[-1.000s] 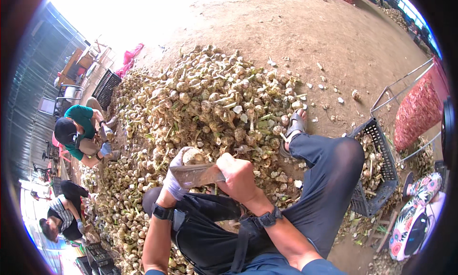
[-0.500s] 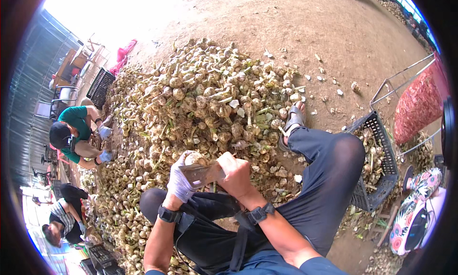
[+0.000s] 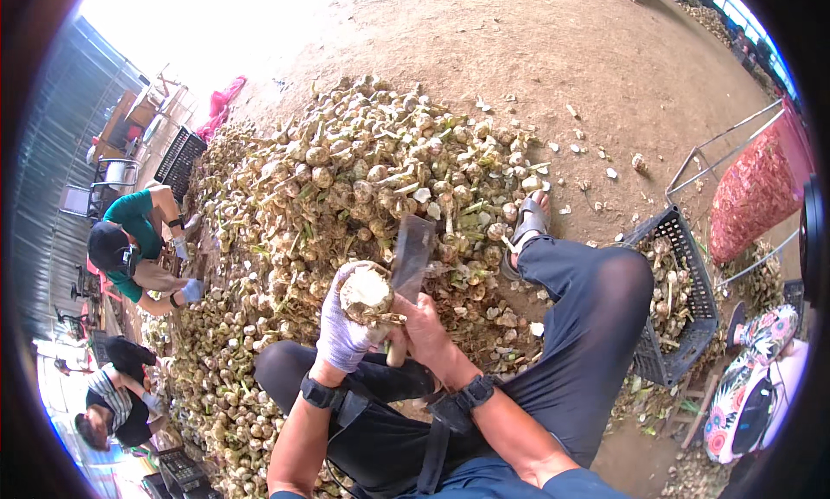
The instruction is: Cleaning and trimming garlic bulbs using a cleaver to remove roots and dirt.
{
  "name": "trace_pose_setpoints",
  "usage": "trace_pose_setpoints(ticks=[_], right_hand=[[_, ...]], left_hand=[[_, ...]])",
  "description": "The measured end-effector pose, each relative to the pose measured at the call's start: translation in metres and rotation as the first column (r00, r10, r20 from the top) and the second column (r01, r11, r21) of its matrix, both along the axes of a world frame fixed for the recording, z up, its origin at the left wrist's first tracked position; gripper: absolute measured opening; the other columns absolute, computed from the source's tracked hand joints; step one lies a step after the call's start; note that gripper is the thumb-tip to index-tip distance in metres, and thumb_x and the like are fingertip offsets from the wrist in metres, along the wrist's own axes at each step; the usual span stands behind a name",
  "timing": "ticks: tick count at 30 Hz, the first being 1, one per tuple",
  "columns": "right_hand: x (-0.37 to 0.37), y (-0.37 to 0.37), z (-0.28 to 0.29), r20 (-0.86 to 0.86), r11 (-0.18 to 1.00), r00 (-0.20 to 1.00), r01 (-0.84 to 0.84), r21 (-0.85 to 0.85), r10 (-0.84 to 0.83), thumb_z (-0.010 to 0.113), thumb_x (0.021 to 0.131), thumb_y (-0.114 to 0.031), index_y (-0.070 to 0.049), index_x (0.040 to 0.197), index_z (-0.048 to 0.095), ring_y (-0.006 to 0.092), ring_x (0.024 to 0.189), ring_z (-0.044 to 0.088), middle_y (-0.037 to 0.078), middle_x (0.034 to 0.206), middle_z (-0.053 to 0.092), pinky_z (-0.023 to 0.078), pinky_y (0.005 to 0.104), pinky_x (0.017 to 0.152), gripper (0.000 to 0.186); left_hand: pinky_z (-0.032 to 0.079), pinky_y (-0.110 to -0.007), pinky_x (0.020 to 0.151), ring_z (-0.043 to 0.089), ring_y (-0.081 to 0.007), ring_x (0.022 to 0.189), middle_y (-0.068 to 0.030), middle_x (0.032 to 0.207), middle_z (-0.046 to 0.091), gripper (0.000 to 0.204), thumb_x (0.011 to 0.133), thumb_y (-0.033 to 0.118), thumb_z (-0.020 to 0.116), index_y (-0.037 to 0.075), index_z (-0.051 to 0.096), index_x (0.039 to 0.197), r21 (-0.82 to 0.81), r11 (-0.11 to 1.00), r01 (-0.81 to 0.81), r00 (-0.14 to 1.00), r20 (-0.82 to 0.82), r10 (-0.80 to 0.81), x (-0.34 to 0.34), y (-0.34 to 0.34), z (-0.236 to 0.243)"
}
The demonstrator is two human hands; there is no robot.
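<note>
In my left hand [image 3: 340, 336], covered by a pale knitted glove, I hold a garlic bulb [image 3: 366, 291] with its pale flat face turned up. Its stem [image 3: 397, 347] sticks out below, beside my bare right hand [image 3: 425, 329]. That hand is closed around a knife, whose handle is hidden in my fingers. The knife's broad rectangular blade [image 3: 413, 252] points away from me, just right of the bulb. Both hands are above my lap, at the near edge of a big heap of garlic [image 3: 346, 175] with stems on.
A black crate [image 3: 702, 296] of garlic stands right of my knee, near a red mesh sack [image 3: 750, 192] on a metal frame. At left, two people [image 3: 117, 244] work by the heap. A person in flowered clothing [image 3: 735, 412] is at lower right.
The knife has swung from lying across the bulb to pointing away from me. The bulb's pale face has turned up into view, and my right hand has moved down slightly.
</note>
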State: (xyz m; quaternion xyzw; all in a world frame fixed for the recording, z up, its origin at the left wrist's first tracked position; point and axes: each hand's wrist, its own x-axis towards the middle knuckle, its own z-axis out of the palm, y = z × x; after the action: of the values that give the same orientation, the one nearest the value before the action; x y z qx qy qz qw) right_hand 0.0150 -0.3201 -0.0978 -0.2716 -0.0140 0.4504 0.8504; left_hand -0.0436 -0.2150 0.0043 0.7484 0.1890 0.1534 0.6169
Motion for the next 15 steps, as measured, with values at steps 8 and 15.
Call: trace_pose_setpoints(ticks=[8, 15], right_hand=[[0.032, -0.026, 0.032, -0.097, 0.996, 0.995, 0.007, 0.094, 0.002, 0.067, 0.094, -0.014, -0.002, 0.104, 0.066, 0.0106, 0.065, 0.064, 0.002, 0.084, 0.068, 0.06, 0.0292, 0.06, 0.016], [0.032, -0.028, 0.052, 0.562, 0.919, 0.807, 0.343, -0.195, -0.182, 0.066, 0.092, -0.011, 0.0, 0.086, 0.063, 0.0066, 0.055, 0.051, 0.0, 0.069, 0.059, 0.051, 0.0282, 0.055, 0.013]], left_hand=[[0.048, -0.031, 0.095, 0.057, -0.0153, 0.108, -0.006, 0.118, 0.058, 0.069, 0.065, 0.006, 0.082, 0.006, 0.05, 0.127, -0.002, 1.0, -0.022, 0.998, 0.064, 0.022, 0.002, 0.007, 0.002], [0.05, -0.026, 0.084, 0.058, -0.0108, 0.09, -0.0017, 0.098, 0.06, 0.042, 0.07, 0.004, 0.072, 0.005, 0.056, 0.109, -0.048, 0.955, -0.293, 0.956, -0.013, 0.292, 0.0, 0.015, -0.013]])
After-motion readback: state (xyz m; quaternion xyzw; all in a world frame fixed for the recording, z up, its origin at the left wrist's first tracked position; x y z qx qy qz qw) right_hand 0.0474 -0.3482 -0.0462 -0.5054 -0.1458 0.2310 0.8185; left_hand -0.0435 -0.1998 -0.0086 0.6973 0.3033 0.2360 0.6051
